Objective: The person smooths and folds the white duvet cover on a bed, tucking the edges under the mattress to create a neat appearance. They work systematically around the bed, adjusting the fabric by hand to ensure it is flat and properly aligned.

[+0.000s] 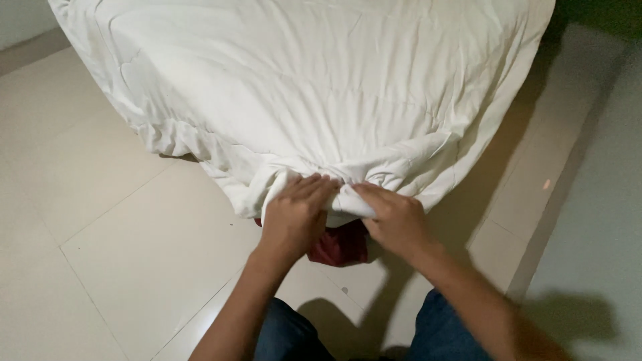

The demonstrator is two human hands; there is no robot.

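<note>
White duvet [314, 87] hides bed, dark-red cloth [340, 246] half-covered

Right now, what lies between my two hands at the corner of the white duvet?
In the head view, a bunched fold of the white duvet lies between the left hand and right hand. Below it, dark red cloth shows.

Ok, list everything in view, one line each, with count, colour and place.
quilt: one, white, spread over the upper middle, its near edge bunched at the hands
cloth: one, dark red, under the quilt's near edge, partly hidden
floor: pale cream tiles, left and bottom
trousers: blue, bottom centre
left hand: one, gripping the quilt's edge
right hand: one, gripping the quilt's edge beside it
</note>
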